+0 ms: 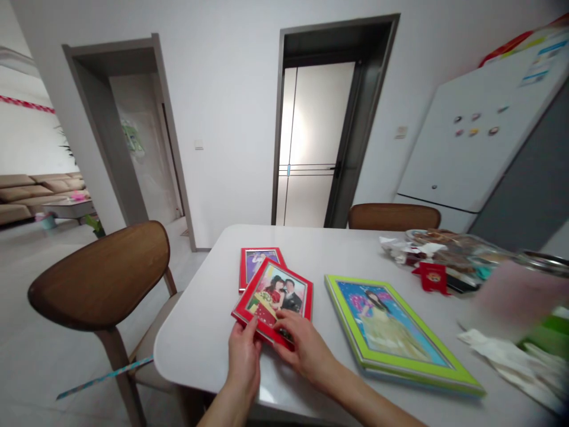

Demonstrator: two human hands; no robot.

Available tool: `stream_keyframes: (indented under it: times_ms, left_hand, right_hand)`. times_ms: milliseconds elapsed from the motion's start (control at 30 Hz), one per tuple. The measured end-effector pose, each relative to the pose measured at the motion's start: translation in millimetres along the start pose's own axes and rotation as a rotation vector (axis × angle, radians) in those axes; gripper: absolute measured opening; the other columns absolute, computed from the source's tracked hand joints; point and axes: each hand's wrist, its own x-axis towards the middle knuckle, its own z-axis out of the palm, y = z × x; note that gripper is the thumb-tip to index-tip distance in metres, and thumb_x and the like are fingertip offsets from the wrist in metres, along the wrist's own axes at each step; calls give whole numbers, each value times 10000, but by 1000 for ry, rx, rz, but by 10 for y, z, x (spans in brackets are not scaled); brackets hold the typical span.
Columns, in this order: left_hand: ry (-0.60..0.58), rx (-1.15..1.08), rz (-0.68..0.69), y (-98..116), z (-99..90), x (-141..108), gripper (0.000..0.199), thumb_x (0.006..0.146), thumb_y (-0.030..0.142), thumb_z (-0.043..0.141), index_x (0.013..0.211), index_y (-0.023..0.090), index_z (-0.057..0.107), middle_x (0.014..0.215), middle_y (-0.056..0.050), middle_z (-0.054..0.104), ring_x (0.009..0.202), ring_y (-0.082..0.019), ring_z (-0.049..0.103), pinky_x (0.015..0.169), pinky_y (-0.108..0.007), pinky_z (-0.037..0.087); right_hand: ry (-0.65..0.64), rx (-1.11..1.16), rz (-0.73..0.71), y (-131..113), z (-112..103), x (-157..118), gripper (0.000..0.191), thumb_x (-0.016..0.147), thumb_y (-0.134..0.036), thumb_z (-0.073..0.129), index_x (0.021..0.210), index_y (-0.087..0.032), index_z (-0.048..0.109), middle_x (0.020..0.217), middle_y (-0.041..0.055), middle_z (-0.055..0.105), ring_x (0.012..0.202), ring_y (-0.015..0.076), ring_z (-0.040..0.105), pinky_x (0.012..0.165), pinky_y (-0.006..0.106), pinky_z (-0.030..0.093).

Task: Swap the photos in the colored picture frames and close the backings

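A red picture frame point(300, 281) with a photo of a couple is tilted up off the white table, overlapping a second red picture frame point(242, 270) that lies behind it. My left hand point(244, 353) grips its lower left edge, thumb on the front. My right hand point(300, 344) is at the lower right, its fingers bent over the glass and its thumb by the bottom edge. To the right lies a larger lime-green picture frame point(395, 329) showing a person in a yellow dress; another frame seems to be stacked under it.
The white table point(213, 332) has a rounded left corner. Toward its right stand a pink container point(504, 299), crumpled tissues point(502, 356), a red packet point(433, 277) and plastic-wrapped items. Wooden chairs stand at the left point(102, 273) and the far side point(393, 216).
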Motion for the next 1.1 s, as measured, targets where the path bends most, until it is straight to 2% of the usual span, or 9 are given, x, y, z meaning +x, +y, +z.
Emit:
stream_keyframes:
  times_ms: [167, 333, 433, 533, 667, 800, 867, 1000, 1100]
  left_hand:
    - [-93, 227, 203, 246, 10, -408, 297, 717, 284, 571, 984, 160, 529, 944, -55, 646, 871, -210, 594, 770, -310, 469]
    - [-435, 902, 751, 387, -2, -766, 360, 722, 166, 528, 1079, 212, 505, 1025, -63, 619, 899, -198, 582, 769, -283, 473]
    - [-646, 1163, 1207, 273, -54, -792, 398, 709, 170, 532, 1104, 180, 487, 1019, -110, 623, 845, -202, 605, 717, -286, 500]
    - [-691, 1322, 1434, 57, -109, -741, 292, 734, 217, 493, 1009, 128, 540, 928, -116, 660, 722, -192, 630, 610, -267, 530]
    - [-724, 1427, 1394, -173, -146, -710, 237, 755, 238, 449, 933, 132, 564, 895, -91, 672, 673, -191, 629, 596, -287, 539]
    - [-794, 1424, 1098, -130, -204, -659, 295, 709, 224, 505, 992, 147, 539, 936, -86, 655, 771, -196, 612, 695, -310, 526]
    - [-679, 1465, 927, -35, -277, -565, 378, 688, 195, 520, 1063, 148, 509, 1043, -108, 606, 926, -216, 565, 801, -348, 482]
    - [-306, 1490, 638, 100, -461, -286, 476, 676, 178, 505, 1147, 125, 454, 1220, -137, 466, 1130, -244, 413, 938, -424, 353]
    - [-254, 1426, 506, 97, -535, -160, 485, 679, 171, 479, 1158, 97, 446, 1261, -138, 419, 1158, -233, 382, 970, -402, 316]
  right_hand:
    - [189, 603, 300, -148, -366, -75, 520, 741, -415, 459, 1205, -199, 369, 1234, 109, 440, 1134, 211, 398, 928, 411, 318]
    - [286, 1172, 516, -367, -670, -209, 605, 735, -498, 430, 1266, -265, 261, 1204, 99, 485, 1078, 238, 464, 771, 403, 445]
    - [211, 1293, 580, -376, -696, -314, 674, 713, -435, 499, 1289, -247, 204, 1118, 101, 557, 949, 233, 560, 732, 375, 469]
    - [133, 1170, 607, -241, -593, -377, 738, 679, -329, 551, 1299, -174, 182, 1061, 109, 591, 892, 220, 587, 751, 362, 465]
    - [105, 751, 531, 45, -374, -430, 661, 650, -231, 524, 1257, -121, 287, 1065, 107, 585, 908, 202, 571, 803, 339, 436]
    - [71, 218, 472, 206, -269, -478, 490, 647, -203, 477, 1125, -96, 472, 998, 117, 592, 907, 213, 547, 839, 338, 395]
    - [37, 73, 427, 212, -276, -490, 450, 649, -184, 459, 1088, -99, 505, 947, 111, 585, 889, 203, 540, 833, 323, 391]
    - [-30, -31, 365, 186, -304, -459, 413, 654, -149, 446, 1058, -118, 530, 1017, 114, 533, 948, 186, 506, 865, 297, 370]
    - [-44, -84, 338, 194, -281, -389, 400, 647, -117, 442, 1031, -114, 555, 1169, 132, 444, 1086, 201, 418, 939, 310, 306]
